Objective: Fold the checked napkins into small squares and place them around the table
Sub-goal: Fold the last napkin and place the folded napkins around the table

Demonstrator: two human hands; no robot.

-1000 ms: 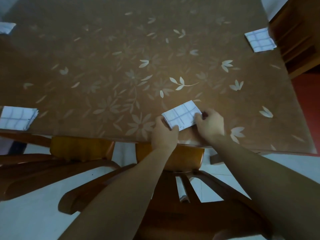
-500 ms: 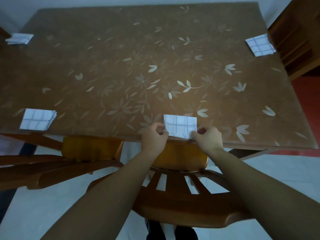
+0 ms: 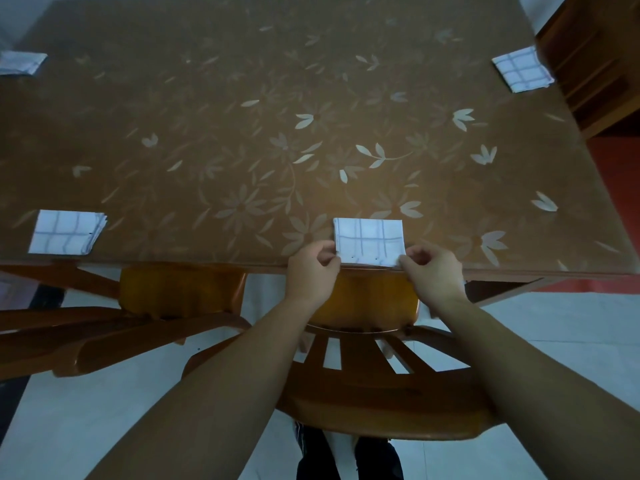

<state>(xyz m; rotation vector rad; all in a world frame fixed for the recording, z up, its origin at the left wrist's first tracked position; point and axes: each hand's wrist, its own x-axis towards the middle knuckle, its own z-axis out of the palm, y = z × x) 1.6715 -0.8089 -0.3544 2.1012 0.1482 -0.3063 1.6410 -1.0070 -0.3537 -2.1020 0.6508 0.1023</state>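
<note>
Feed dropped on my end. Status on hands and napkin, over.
Left hand and right hand pinch near corners of the napkin. Folded square, flat at the near edge of the table. Nothing in the way.

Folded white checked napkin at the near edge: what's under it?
The brown flower-patterned table top. The left hand and right hand pinch the napkin at near corners; anything directly beneath is covered.

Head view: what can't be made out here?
- Held napkin, head view: near corners are covered by the left hand and right hand, which pinch them; the layer count is unreadable.
- Far-left napkin, head view: cut by the left frame edge and dim, so its checks are unreadable.
- Table, head view: the far edge is cut off by the top of the frame; anything lying there is unseen.
</note>
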